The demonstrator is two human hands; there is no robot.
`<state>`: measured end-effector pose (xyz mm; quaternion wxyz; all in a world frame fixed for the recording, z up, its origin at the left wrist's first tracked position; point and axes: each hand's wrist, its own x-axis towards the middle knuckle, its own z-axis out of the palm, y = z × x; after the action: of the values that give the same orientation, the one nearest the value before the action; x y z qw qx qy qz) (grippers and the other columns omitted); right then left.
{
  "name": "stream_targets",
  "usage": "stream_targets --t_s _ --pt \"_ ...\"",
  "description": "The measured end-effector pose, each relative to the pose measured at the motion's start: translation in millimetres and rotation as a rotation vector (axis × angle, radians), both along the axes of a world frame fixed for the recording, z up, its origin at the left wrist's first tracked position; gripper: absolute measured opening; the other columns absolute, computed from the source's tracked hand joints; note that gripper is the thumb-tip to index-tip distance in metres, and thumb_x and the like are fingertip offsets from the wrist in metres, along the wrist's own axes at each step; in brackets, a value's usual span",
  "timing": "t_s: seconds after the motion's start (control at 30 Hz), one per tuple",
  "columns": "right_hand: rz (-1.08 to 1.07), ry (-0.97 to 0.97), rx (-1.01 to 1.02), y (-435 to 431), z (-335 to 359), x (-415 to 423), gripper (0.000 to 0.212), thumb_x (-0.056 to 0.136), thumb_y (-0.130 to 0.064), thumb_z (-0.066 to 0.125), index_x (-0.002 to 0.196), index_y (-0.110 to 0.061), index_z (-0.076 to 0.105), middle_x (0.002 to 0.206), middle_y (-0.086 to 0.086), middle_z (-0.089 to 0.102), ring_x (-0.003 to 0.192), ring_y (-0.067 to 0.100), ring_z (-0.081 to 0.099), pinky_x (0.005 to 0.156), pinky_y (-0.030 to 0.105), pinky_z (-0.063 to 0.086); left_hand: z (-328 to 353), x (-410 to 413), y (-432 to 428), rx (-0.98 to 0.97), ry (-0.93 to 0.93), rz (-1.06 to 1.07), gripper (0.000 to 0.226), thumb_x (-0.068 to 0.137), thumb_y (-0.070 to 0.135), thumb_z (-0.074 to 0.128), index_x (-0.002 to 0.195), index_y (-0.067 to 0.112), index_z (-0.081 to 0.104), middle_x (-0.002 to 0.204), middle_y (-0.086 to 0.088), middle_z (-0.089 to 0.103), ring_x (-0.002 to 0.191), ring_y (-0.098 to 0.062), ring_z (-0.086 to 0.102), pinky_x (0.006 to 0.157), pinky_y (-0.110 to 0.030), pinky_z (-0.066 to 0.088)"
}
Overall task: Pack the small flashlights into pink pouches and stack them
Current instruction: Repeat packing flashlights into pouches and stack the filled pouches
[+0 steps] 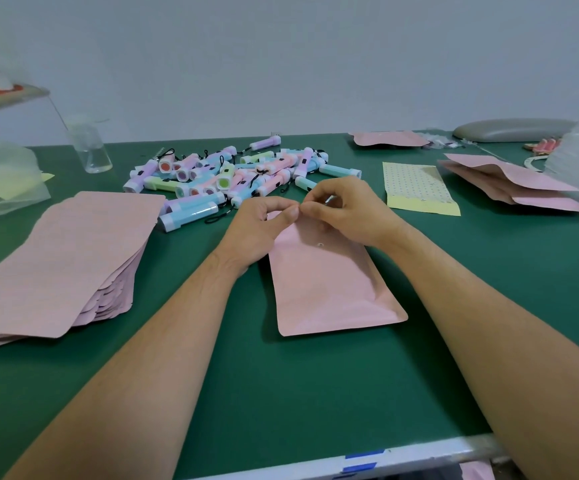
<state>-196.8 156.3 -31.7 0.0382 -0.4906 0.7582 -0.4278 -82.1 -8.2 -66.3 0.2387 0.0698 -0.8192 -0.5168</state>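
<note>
Left hand (263, 220) and right hand (343, 209) both pinch the far edge of a pouch (326, 282) lying on the table (281, 393) — fingertips almost meeting. The thin edge could slip free, or knuckles could scatter the flashlights (239, 174) just beyond.

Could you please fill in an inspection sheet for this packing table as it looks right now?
Surface: green table, flat, with a pale front edge.
Job's things: one pink pouch lies flat at centre; flashlights heaped beyond it; pouch stack at left; loose pouches at right.
Clutter: clear cup, plastic bag, dotted yellow sheet.
Grippers: left hand and right hand both pinch the pink pouch's far end.
Cables: nothing seen, only short black lanyards on the flashlights.
Surroundings: plain wall; shelf at far left.
</note>
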Motion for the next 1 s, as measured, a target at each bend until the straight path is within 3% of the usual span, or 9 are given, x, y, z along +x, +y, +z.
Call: stream_targets --t_s 0.1,0.23,0.3,0.37,0.5,0.63,0.8,1.0 --pt "-0.011 0.004 0.04 -0.9 -0.8 -1.8 0.013 0.102 -0.021 0.064 0.094 -0.014 0.072 0.087 -0.004 0.07 0.06 -0.001 0.057 0.062 0.016 0.048 -0.9 -0.4 -0.1 0.013 0.007 0.01 0.02 0.102 0.02 0.069 0.117 0.013 0.079 0.113 0.01 0.078 0.102 0.01 0.067 0.085 0.001 0.041" --pt "-0.229 -0.073 -0.052 10.8 1.6 -28.1 0.015 0.102 -0.026 0.062 0.092 -0.018 0.071 0.066 -0.016 0.064 0.058 0.008 0.054 0.052 0.015 0.041 -4.2 -2.4 -2.0 0.038 0.016 0.03 0.023 0.1 0.025 0.072 0.119 0.015 0.079 0.115 0.019 0.074 0.105 0.021 0.061 0.083 0.005 0.038" --pt "-0.376 -0.052 -0.051 25.4 -1.5 -49.6 0.017 0.102 -0.03 0.061 0.097 -0.017 0.072 0.081 -0.013 0.069 0.071 0.012 0.058 0.063 0.023 0.045 -6.1 -3.5 -3.3 0.029 0.014 0.032 0.021 0.1 0.025 0.072 0.118 0.017 0.079 0.114 0.021 0.073 0.105 0.023 0.06 0.083 0.006 0.037" --pt "-0.559 0.029 0.047 43.2 -10.0 -71.2 0.02 0.102 -0.03 0.059 0.102 -0.016 0.073 0.101 0.0 0.073 0.089 0.02 0.061 0.078 0.032 0.046 -7.0 -4.6 -3.5 0.018 0.01 0.031 0.02 0.1 0.024 0.072 0.117 0.017 0.079 0.113 0.022 0.073 0.103 0.024 0.059 0.082 0.007 0.036" --pt "-0.789 0.05 0.206 66.1 -21.4 -93.4 0.024 0.101 -0.026 0.055 0.099 -0.011 0.074 0.104 0.011 0.072 0.091 0.035 0.059 0.074 0.035 0.042 -8.2 -6.3 -4.3 -0.013 -0.005 0.031 0.021 0.101 0.024 0.071 0.12 0.017 0.078 0.113 0.023 0.071 0.101 0.029 0.056 0.08 0.01 0.031" --pt "-0.839 0.033 0.264 63.7 -19.5 -94.5 0.023 0.101 -0.027 0.055 0.089 -0.015 0.072 0.098 0.01 0.067 0.087 0.035 0.056 0.073 0.034 0.041 -9.2 -6.8 -5.6 -0.032 -0.01 0.035 0.022 0.101 0.025 0.071 0.121 0.019 0.078 0.112 0.029 0.067 0.1 0.033 0.051 0.079 0.012 0.029" --pt "-0.89 0.081 0.353 60.2 -21.8 -90.4 0.02 0.097 -0.023 0.056 0.097 -0.016 0.075 0.091 0.009 0.06 0.084 0.035 0.054 0.072 0.035 0.041 -10.0 -7.4 -5.1 -0.046 -0.015 0.05 0.022 0.101 0.027 0.071 0.121 0.02 0.077 0.111 0.032 0.064 0.099 0.037 0.048 0.079 0.012 0.028" --pt "-0.975 0.012 0.233 58.6 -18.8 -86.4 0.015 0.091 -0.019 0.067 0.098 -0.023 0.079 0.107 0.012 0.07 0.096 0.037 0.063 0.079 0.036 0.049 -6.6 -5.3 -2.3 -0.007 -0.019 0.077 0.019 0.098 0.029 0.074 0.115 0.021 0.079 0.107 0.03 0.068 0.098 0.034 0.052 0.077 0.013 0.029"
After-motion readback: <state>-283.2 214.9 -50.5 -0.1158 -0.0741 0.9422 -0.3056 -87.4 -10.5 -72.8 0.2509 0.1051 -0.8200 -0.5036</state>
